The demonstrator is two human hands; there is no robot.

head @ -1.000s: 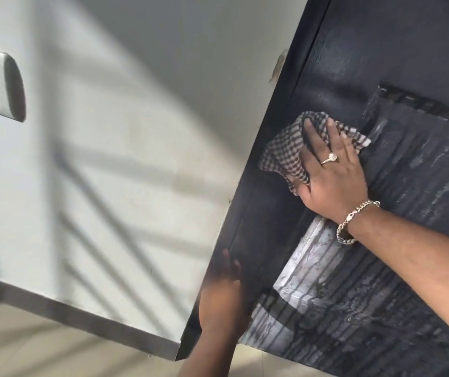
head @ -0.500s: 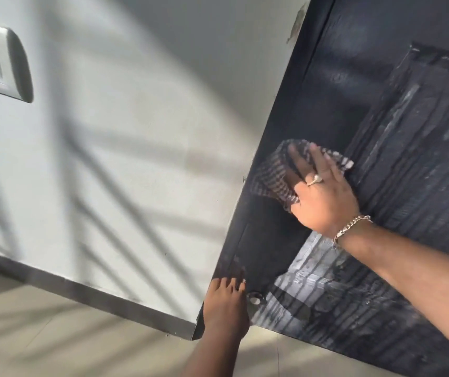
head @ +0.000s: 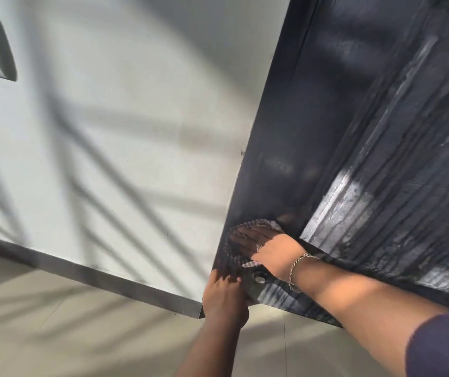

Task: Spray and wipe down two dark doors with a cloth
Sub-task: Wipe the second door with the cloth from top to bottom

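Pressing checked cloth (head: 234, 242) low on dark door (head: 334, 110) — wet-streaked, glossy

Door (head: 353, 148): dark, glossy, streaked with wet runs, standing by a pale wall. Cloth (head: 234, 248): checked, lay flat against door's lower corner, partly shadowed.

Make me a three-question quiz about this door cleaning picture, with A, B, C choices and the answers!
1. Where is the cloth?
A. low on the door, near its edge
B. on the floor
C. on the wall switch

2. What colour is the door?
A. white
B. red
C. dark

3. What is the right hand doing?
A. hanging free
B. pressing the cloth on the door
C. holding a bottle

Answers: 1 A, the cloth lies just above the door's bottom corner. 2 C, it looks black beside the pale wall. 3 B, its fingers lie spread on the cloth.
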